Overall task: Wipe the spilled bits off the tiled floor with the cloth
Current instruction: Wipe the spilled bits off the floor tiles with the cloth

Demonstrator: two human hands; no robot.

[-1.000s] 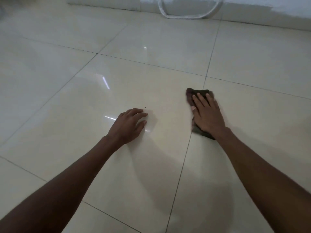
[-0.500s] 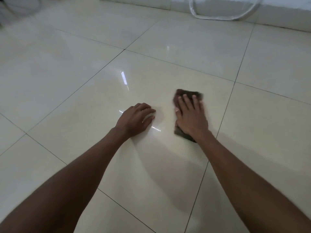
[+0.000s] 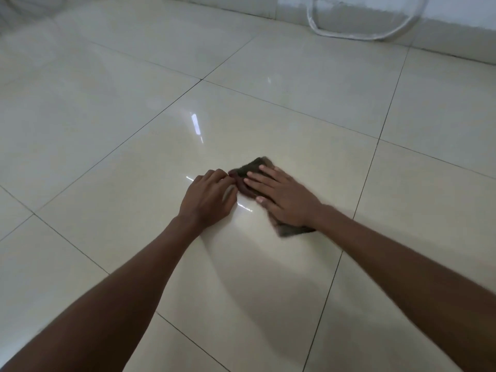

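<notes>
A dark folded cloth (image 3: 252,167) lies flat on the glossy cream tiled floor (image 3: 134,162). My right hand (image 3: 284,197) presses down on it with fingers spread, pointing left, and covers most of it. A corner of the cloth sticks out behind the wrist. My left hand (image 3: 208,196) rests on the floor just left of the cloth, fingers curled, its fingertips touching the cloth's left edge. The spilled bits are too small to make out.
A white hose (image 3: 349,33) loops on the floor along the white wall base (image 3: 456,36) at the back. Dark grout lines cross the tiles. Bright light reflections sit near my left hand.
My right hand has slid the cloth leftward across the grout line until it meets my left hand. The left hand has stayed put on the floor and curled its fingers more.
</notes>
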